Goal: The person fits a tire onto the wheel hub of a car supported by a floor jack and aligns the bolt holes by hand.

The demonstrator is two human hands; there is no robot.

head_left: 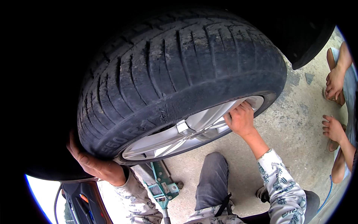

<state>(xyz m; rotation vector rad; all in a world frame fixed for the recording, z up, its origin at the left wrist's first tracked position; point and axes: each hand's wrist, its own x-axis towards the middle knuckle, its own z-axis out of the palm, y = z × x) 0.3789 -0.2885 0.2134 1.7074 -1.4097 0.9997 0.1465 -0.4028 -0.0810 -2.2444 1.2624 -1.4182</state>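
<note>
Left hand (99, 166): wide, fingers extended and laid along the near-left edge of a black tyre (186, 71); the palm sits low on its outer side, and the far fingertips fade into shadow. Right hand (240, 117): narrow, fingers bent over a spoke of the silver wheel rim (207, 119), close to its right-hand end; fingertips partly hidden behind the metal. The tyre, mounted on the wheel rim, lies between and beyond both hands, tilted, with its tread turned upward and the spoked face toward the person. Tread shows deep cross grooves and dusty patches. Centre cap (184, 128) lies to the left of the right hand. Just right of the left wrist, below the tyre, is a green floor jack (160, 183). Below the left hand, a dark tool case (87, 201) holds an orange-marked item. The person's knee (212, 179) is between the two forearms. Well right of the right hand, a co-worker's two bare hands (334, 81) are near the picture's edge, apart from the tyre. Concrete floor (287, 115) extends beneath; a blue hose (325, 198) lies beyond the right sleeve.
</note>
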